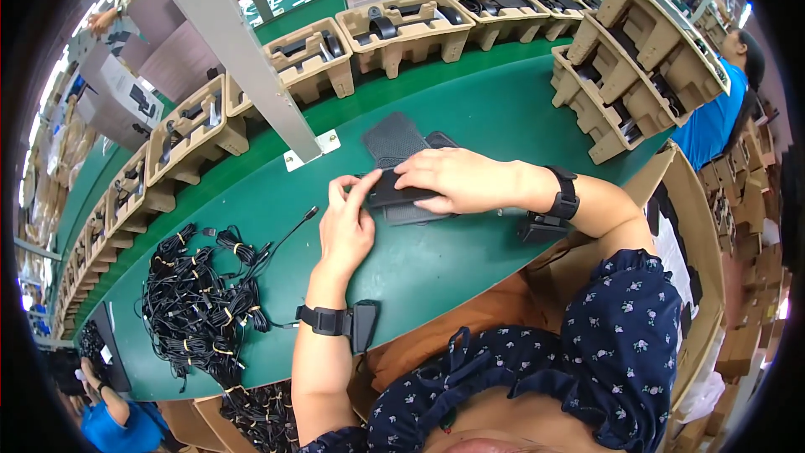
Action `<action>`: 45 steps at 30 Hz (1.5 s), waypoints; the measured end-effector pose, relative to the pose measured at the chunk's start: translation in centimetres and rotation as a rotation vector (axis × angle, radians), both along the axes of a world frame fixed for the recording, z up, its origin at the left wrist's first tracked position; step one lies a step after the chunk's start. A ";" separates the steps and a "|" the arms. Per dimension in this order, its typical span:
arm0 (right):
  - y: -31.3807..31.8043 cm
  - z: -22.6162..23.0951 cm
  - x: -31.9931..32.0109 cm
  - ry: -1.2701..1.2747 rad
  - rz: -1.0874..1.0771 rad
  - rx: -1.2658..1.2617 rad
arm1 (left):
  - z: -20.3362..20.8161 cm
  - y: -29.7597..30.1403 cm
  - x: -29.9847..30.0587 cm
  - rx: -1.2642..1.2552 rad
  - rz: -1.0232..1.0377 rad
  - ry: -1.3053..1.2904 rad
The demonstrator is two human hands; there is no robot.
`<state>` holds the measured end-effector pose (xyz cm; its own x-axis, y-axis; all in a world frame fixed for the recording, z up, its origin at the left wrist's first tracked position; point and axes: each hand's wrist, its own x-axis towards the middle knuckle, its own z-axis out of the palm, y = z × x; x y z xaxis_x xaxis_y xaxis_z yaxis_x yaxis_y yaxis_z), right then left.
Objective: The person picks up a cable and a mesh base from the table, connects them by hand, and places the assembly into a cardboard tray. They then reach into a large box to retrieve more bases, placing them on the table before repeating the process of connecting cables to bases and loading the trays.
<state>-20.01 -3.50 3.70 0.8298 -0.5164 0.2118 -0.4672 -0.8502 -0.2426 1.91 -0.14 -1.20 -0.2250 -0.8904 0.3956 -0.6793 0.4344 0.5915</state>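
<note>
In front of me on the green table lies a small pile of flat black and dark grey textured pieces [394,137], which look like fabric pads or straps. My left hand [345,222] pinches the left edge of a black flat piece [392,193] on top of the pile. Over the same piece, my right hand [457,180] curls its fingers from the right, with the thumb along its near side. A grey pad [411,215] shows beneath. What lies under my right palm is hidden. Each wrist wears a black strap with a dark box.
Left of my hands lies a heap of tied black cables [193,302]. Moulded cardboard trays [411,38] with black parts line the far side, and more trays [625,67] are stacked at right. A metal post [243,42] rises from the table. A cardboard box [683,226] stands near my right elbow.
</note>
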 end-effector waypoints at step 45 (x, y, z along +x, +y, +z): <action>-18.7 1.4 0.8 -0.684 -0.595 -0.672 | -1.6 -1.7 0.3 0.044 0.222 0.444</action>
